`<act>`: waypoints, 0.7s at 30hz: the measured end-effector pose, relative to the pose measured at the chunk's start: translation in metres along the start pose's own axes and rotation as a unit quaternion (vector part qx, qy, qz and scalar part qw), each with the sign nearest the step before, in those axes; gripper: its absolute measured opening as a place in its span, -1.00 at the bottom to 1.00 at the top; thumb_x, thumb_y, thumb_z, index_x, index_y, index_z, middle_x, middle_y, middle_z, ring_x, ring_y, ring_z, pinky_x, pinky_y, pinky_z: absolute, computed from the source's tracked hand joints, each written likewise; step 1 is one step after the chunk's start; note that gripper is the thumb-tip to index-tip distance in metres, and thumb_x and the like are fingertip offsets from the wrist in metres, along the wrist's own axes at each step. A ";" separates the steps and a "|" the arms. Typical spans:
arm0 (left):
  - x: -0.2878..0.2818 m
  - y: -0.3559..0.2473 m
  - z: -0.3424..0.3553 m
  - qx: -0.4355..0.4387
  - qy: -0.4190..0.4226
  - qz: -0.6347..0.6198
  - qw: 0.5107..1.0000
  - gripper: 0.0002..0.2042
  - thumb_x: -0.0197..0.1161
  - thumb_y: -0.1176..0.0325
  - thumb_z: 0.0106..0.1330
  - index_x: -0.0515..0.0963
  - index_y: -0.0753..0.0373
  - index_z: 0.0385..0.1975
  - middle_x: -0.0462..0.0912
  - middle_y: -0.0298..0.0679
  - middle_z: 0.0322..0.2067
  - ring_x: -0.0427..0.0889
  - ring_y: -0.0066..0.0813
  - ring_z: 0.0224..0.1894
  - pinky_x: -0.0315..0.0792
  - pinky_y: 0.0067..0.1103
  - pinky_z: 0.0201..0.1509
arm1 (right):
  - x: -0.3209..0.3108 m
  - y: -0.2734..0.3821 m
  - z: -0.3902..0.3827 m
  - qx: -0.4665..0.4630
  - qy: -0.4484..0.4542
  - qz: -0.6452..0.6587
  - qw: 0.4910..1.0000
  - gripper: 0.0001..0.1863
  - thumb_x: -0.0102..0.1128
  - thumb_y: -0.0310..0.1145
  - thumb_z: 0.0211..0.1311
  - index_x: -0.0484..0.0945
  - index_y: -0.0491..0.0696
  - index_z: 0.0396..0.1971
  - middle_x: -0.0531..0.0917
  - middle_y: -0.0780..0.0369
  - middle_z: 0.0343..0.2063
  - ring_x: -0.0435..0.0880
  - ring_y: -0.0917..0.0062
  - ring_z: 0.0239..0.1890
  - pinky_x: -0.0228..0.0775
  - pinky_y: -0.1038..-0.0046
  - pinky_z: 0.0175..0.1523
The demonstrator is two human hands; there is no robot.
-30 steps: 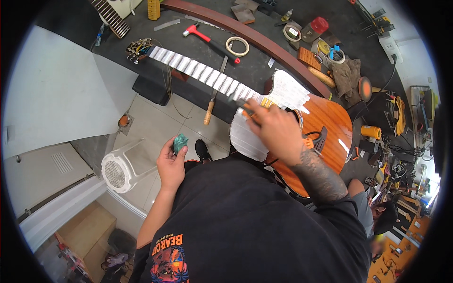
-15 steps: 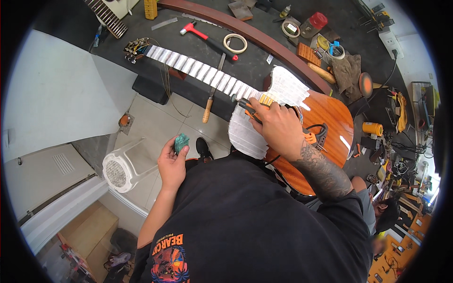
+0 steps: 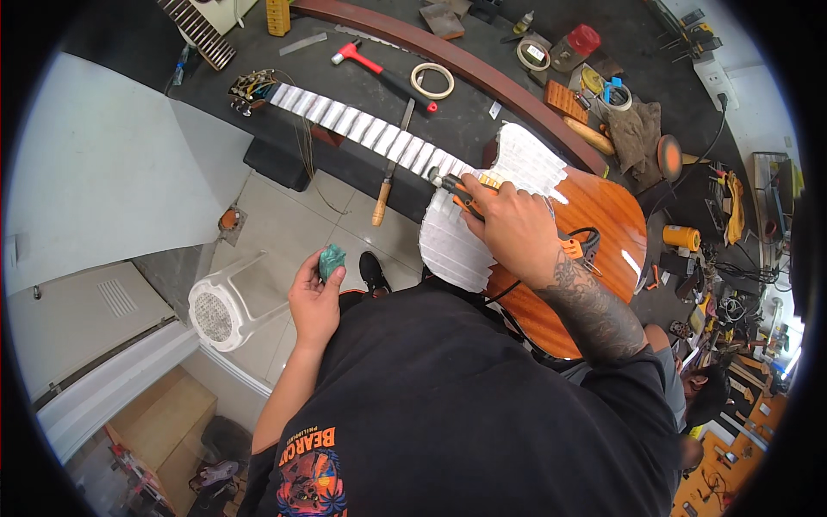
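Observation:
An acoustic guitar (image 3: 607,215) with an orange-brown wooden top lies on the dark bench. White masking tape covers part of its body and the spaces between the frets on its neck (image 3: 370,133). My right hand (image 3: 515,226) is closed around a black and orange rotary tool (image 3: 465,194). The tool's small round tip is at the frets near the body end of the neck; whether it touches cannot be told. Off to the left, below the neck, my left hand (image 3: 314,293) holds a green lump of polishing compound (image 3: 332,262) between thumb and fingers.
Beyond the neck lie a red and black hammer (image 3: 383,76) and a tape roll (image 3: 432,81). A wooden-handled file (image 3: 384,194) reaches under the neck. Loose strings (image 3: 308,164) hang near the headstock. A white stool (image 3: 226,306) stands at left; another person (image 3: 702,392) is at right.
My right hand and the rotary tool have shifted slightly to the right along the neck, the tool's tip moving with them. My left hand keeps its place with the green lump.

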State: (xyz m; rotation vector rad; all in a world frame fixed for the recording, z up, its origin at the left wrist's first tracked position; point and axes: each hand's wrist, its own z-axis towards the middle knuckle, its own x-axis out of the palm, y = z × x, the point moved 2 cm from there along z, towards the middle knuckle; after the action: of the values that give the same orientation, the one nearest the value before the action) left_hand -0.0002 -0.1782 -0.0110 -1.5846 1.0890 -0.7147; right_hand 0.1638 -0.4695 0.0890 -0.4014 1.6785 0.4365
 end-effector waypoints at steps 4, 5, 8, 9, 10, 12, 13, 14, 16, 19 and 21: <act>-0.001 0.001 0.001 0.002 -0.006 -0.001 1.000 -0.56 0.41 0.56 0.51 0.52 0.49 0.32 0.73 -0.09 0.15 0.71 -0.43 0.20 0.56 -0.52 0.34 | -0.001 -0.002 0.003 0.005 0.006 0.000 1.000 -0.42 0.37 -0.04 0.46 0.52 0.13 0.39 0.72 0.10 -0.36 0.80 0.17 -0.34 0.63 0.17 -0.19; -0.001 0.001 0.002 0.003 -0.005 0.004 1.000 -0.57 0.42 0.56 0.51 0.52 0.48 0.32 0.73 -0.09 0.15 0.71 -0.43 0.20 0.56 -0.52 0.34 | 0.000 -0.004 0.004 0.007 0.005 0.002 1.000 -0.42 0.37 -0.04 0.46 0.53 0.13 0.39 0.72 0.10 -0.36 0.80 0.17 -0.34 0.63 0.17 -0.19; -0.001 0.000 0.002 -0.003 -0.004 0.006 1.000 -0.57 0.42 0.56 0.50 0.52 0.48 0.32 0.73 -0.08 0.16 0.71 -0.42 0.20 0.56 -0.51 0.35 | -0.002 -0.007 0.006 0.010 0.010 -0.012 1.000 -0.43 0.37 -0.03 0.46 0.53 0.13 0.38 0.72 0.10 -0.36 0.81 0.17 -0.34 0.63 0.17 -0.19; -0.001 -0.001 0.002 -0.010 -0.002 0.002 1.000 -0.57 0.42 0.56 0.50 0.52 0.48 0.32 0.73 -0.08 0.16 0.71 -0.43 0.20 0.56 -0.51 0.35 | -0.002 -0.008 0.007 0.010 0.010 -0.012 1.000 -0.43 0.37 -0.03 0.46 0.53 0.13 0.38 0.72 0.10 -0.36 0.81 0.17 -0.34 0.63 0.17 -0.19; -0.001 -0.002 0.002 -0.010 -0.003 0.002 1.000 -0.57 0.42 0.56 0.50 0.52 0.48 0.32 0.73 -0.08 0.16 0.71 -0.43 0.20 0.56 -0.51 0.35 | -0.002 -0.010 0.008 0.012 0.016 -0.002 1.000 -0.43 0.34 -0.02 0.48 0.52 0.15 0.40 0.73 0.06 -0.34 0.81 0.11 -0.34 0.64 0.14 -0.18; -0.002 -0.002 0.003 -0.014 -0.002 0.008 1.000 -0.57 0.42 0.56 0.50 0.52 0.48 0.32 0.73 -0.08 0.16 0.71 -0.43 0.20 0.56 -0.51 0.35 | -0.002 -0.012 0.009 0.014 0.021 0.009 1.000 -0.44 0.31 -0.01 0.51 0.51 0.16 0.42 0.73 0.03 -0.33 0.80 0.06 -0.35 0.65 0.11 -0.16; -0.002 -0.003 0.003 -0.014 -0.003 0.008 1.000 -0.57 0.42 0.56 0.50 0.52 0.48 0.32 0.73 -0.08 0.16 0.71 -0.43 0.20 0.56 -0.51 0.35 | -0.001 -0.013 0.010 0.013 0.013 0.001 1.000 -0.44 0.34 -0.02 0.49 0.52 0.15 0.40 0.73 0.06 -0.34 0.81 0.11 -0.34 0.64 0.14 -0.17; -0.002 -0.003 0.003 -0.014 -0.003 0.007 1.000 -0.56 0.42 0.56 0.50 0.52 0.48 0.32 0.73 -0.08 0.16 0.71 -0.44 0.20 0.56 -0.52 0.34 | -0.001 -0.013 0.010 0.011 0.005 -0.007 1.000 -0.43 0.36 -0.03 0.47 0.52 0.13 0.38 0.73 0.10 -0.35 0.81 0.16 -0.34 0.64 0.17 -0.18; -0.002 -0.003 0.003 -0.014 -0.003 0.006 1.000 -0.56 0.42 0.56 0.50 0.52 0.48 0.32 0.72 -0.08 0.16 0.71 -0.44 0.20 0.56 -0.52 0.34 | -0.002 -0.013 0.011 0.014 0.009 -0.003 1.000 -0.44 0.36 -0.03 0.47 0.53 0.13 0.38 0.73 0.09 -0.35 0.81 0.15 -0.34 0.64 0.17 -0.18; -0.002 0.000 0.004 -0.001 -0.002 0.001 1.000 -0.56 0.42 0.56 0.50 0.51 0.49 0.32 0.72 -0.09 0.16 0.71 -0.44 0.20 0.56 -0.52 0.34 | 0.000 -0.017 0.014 0.017 0.007 -0.004 1.000 -0.44 0.36 -0.03 0.47 0.53 0.13 0.38 0.74 0.09 -0.34 0.81 0.15 -0.33 0.65 0.17 -0.17; -0.002 0.000 0.005 0.000 -0.001 0.003 1.000 -0.55 0.42 0.56 0.50 0.51 0.49 0.33 0.72 -0.09 0.17 0.70 -0.44 0.20 0.56 -0.53 0.34 | -0.001 -0.019 0.015 0.017 0.002 -0.009 1.000 -0.44 0.36 -0.03 0.47 0.53 0.12 0.38 0.74 0.08 -0.34 0.81 0.14 -0.33 0.65 0.18 -0.17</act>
State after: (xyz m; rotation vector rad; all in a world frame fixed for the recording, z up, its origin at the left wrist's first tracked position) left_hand 0.0030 -0.1740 -0.0125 -1.5816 1.0927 -0.7081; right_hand 0.1865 -0.4782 0.0863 -0.3936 1.6832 0.3935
